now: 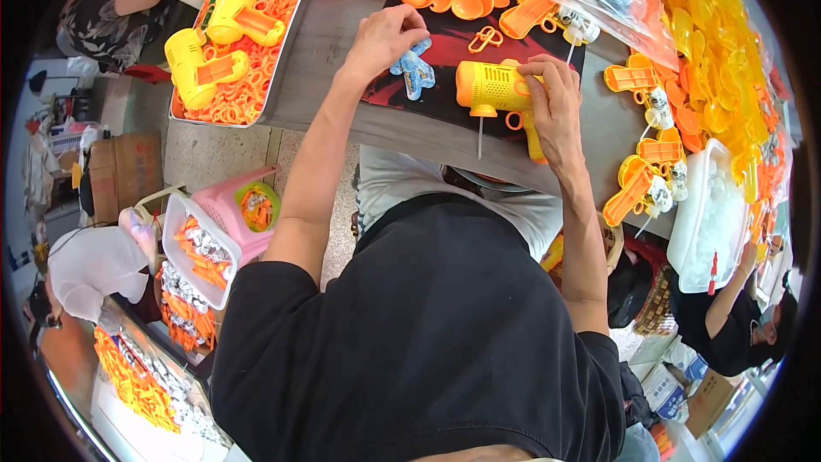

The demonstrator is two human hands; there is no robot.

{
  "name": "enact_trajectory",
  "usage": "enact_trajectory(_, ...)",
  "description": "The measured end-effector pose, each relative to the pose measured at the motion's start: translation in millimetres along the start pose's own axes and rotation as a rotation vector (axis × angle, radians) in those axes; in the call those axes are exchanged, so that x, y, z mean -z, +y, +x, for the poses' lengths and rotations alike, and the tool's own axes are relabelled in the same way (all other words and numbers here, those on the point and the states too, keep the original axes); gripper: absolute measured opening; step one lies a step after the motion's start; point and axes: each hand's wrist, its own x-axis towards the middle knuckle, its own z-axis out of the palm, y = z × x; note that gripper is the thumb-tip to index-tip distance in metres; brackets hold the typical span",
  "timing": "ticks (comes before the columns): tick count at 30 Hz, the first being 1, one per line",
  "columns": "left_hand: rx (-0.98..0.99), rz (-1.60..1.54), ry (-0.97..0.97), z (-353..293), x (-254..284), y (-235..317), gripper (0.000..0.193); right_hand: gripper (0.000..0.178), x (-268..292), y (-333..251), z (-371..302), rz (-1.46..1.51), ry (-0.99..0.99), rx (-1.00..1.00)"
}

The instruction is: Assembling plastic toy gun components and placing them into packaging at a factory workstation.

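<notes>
My right hand (pixel 558 107) is wrapped round the back end of a yellow toy gun body (pixel 489 85). The toy lies with its vented barrel to the left, its handle toward me and a thin pale rod hanging below. My left hand (pixel 383 41) pinches the top of a small blue plastic figure (pixel 414 75), just left of the toy. Both are over a dark red and black mat (pixel 453 30). An orange clip-shaped part (pixel 486 39) lies beyond the toy. To its right is an orange handle piece (pixel 526 17) joined to a white part.
A metal tray (pixel 272 77) at left holds orange rings and yellow toy bodies (pixel 197 68). Orange discs (pixel 467 7) lie at the back. Assembled orange-and-white mechanisms (pixel 633 188), a white tub (pixel 701 214) and piled yellow parts (pixel 718 60) line the right. Other people (pixel 124 0) sit nearby.
</notes>
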Motion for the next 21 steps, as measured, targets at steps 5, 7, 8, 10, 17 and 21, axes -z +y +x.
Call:
enact_trajectory(5, -0.136, 0.225, 0.110, -7.3, -5.0, 13.3, 0.024, 0.010, -2.2, 3.4, -1.4, 0.020, 0.042, -0.006)
enact_trajectory(7, -0.116, 0.198, -0.014, -4.5, -5.4, 14.2, 0.022, 0.011, -1.5, 3.3, -2.0, -0.002, 0.051, 0.004)
enact_trajectory(8, -0.118, 0.200, -0.013, -1.5, -4.2, 11.9, 0.022, 0.011, -0.9, 2.7, -1.3, -0.001, 0.053, 0.005)
enact_trajectory(10, -0.048, -0.227, 0.038, 2.4, 0.6, 4.9, 0.021, 0.013, 0.3, 0.1, 0.4, 0.022, -0.011, -0.013)
enact_trajectory(17, 0.038, -0.309, 0.183, -5.8, 17.0, 8.5, 0.023, 0.014, 13.0, -5.7, 7.9, 0.031, -0.072, -0.046)
enact_trajectory(21, 0.172, -0.499, 0.207, -16.1, 24.9, 26.6, 0.019, 0.015, 12.2, -12.5, 16.7, 0.050, -0.040, -0.038)
